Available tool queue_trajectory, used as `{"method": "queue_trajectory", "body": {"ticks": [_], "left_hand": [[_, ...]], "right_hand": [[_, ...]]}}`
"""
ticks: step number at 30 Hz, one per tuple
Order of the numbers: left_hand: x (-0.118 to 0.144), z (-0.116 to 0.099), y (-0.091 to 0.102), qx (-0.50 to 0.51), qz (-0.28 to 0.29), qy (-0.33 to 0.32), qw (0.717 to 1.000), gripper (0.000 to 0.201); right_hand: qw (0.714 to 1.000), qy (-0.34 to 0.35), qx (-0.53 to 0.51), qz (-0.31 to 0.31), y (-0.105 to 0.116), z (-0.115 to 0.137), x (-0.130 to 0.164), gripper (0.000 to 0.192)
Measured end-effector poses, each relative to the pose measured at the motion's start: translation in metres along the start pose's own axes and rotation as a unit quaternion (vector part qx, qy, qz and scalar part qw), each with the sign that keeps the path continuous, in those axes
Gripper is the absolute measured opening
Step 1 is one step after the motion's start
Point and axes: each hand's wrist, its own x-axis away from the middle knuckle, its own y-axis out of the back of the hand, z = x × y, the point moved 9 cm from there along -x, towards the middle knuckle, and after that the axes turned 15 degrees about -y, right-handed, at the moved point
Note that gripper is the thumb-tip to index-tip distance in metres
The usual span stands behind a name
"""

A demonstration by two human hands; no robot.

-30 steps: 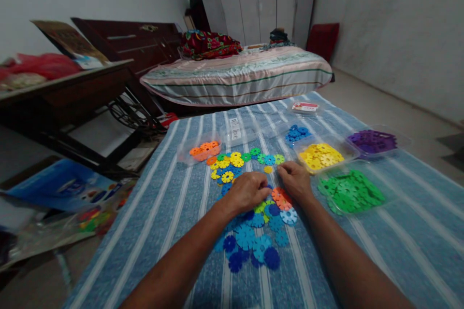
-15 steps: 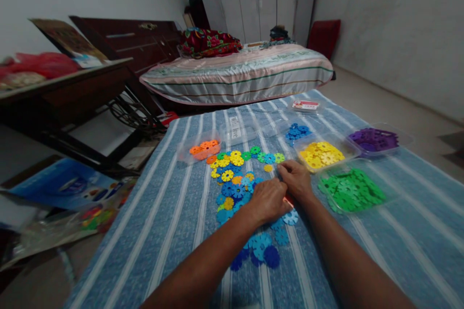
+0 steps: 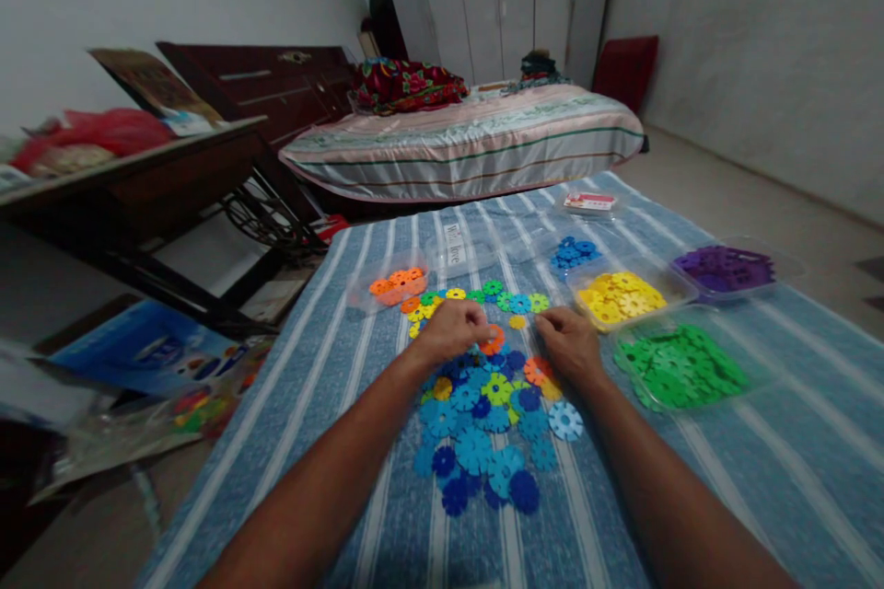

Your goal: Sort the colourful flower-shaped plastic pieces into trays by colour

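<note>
My left hand (image 3: 452, 331) is pinched on an orange notched plastic disc (image 3: 492, 340) at the upper part of a loose pile. Across from it, my right hand (image 3: 572, 345) rests on the cloth with its fingers curled together; whatever they hold, if anything, is hidden. A small yellow-orange disc (image 3: 517, 322) lies between the hands. Light blue, dark blue and lime discs (image 3: 475, 449) spread below them, flat and overlapping. Another orange disc (image 3: 537, 371) lies left of my right wrist. Yellow discs near the left hand are partly covered by it.
Clear tubs hold orange discs (image 3: 399, 283), yellow discs (image 3: 622, 296), green discs (image 3: 683, 368) and purple discs (image 3: 725, 267). Blue discs (image 3: 575, 252) lie behind. A clear lid (image 3: 462, 256) and striped cloth (image 3: 331, 442) are in view. A bed (image 3: 462, 143) stands beyond.
My left hand has moved up and left from beside my right hand, an orange disc now showing in its fingers. More of the pile is uncovered. The right hand has barely moved.
</note>
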Motion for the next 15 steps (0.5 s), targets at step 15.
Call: {"method": "queue_trajectory", "body": {"ticks": [15], "left_hand": [[-0.003,-0.013,0.001,-0.224,0.065,-0.08,0.969,0.014]], "right_hand": [[1.0,0.002,0.005,-0.005,0.002,0.002,0.001,0.03]]}}
